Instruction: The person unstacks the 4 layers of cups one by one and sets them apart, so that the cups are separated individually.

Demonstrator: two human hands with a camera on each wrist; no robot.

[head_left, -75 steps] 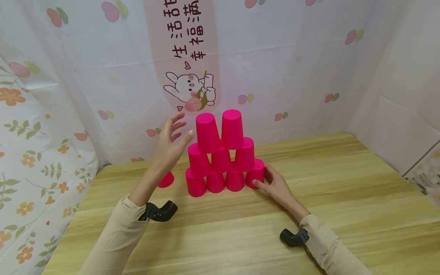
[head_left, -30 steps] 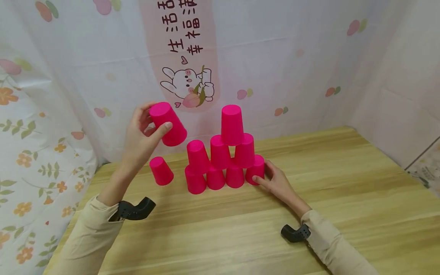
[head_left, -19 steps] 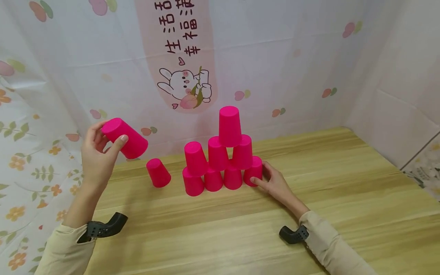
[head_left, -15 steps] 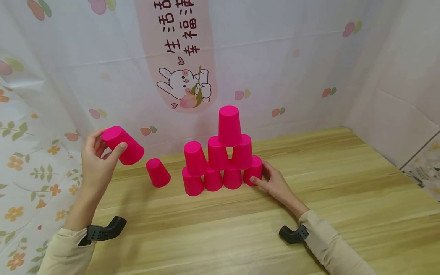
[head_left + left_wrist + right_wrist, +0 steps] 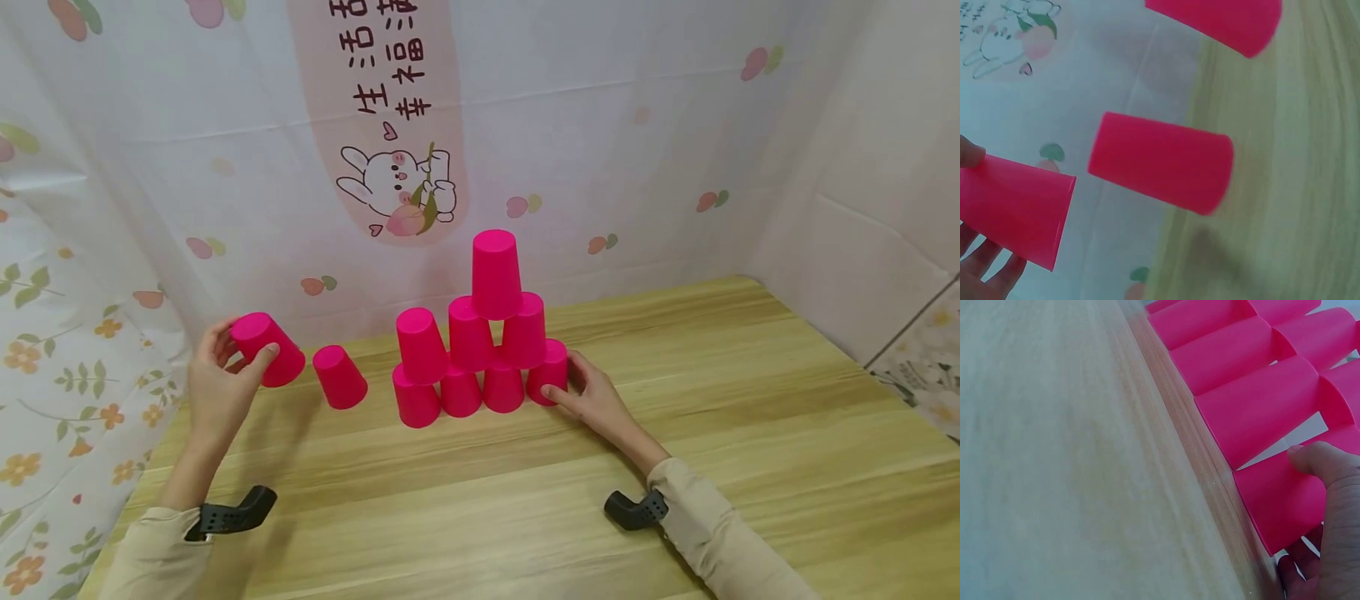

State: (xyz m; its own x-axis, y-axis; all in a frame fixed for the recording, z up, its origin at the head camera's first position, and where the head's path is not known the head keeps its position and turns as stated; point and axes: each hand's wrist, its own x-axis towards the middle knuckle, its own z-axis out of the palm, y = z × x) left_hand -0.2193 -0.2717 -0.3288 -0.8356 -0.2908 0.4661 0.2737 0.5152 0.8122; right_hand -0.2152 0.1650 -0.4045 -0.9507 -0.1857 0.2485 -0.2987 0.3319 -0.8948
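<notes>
My left hand grips a pink cup between thumb and fingers, base up and tilted, off to the left. To its right a lone pink cup stands upside down on the table; the left wrist view shows it beside the held cup. Further right is a pyramid of upside-down pink cups: several in the bottom row, three in the middle row, and a single top cup over the right pair. My right hand holds the bottom row's right-end cup, thumb in front and fingers behind.
The wooden table reaches back to a white patterned curtain close behind the cups. A flowered cloth hangs along the left side. Black curved pieces are strapped at both wrists.
My left hand has taken the left cup off the pyramid's top row, carried it left past the lone cup and lowered it. My right hand has kept its hold on the corner cup.
</notes>
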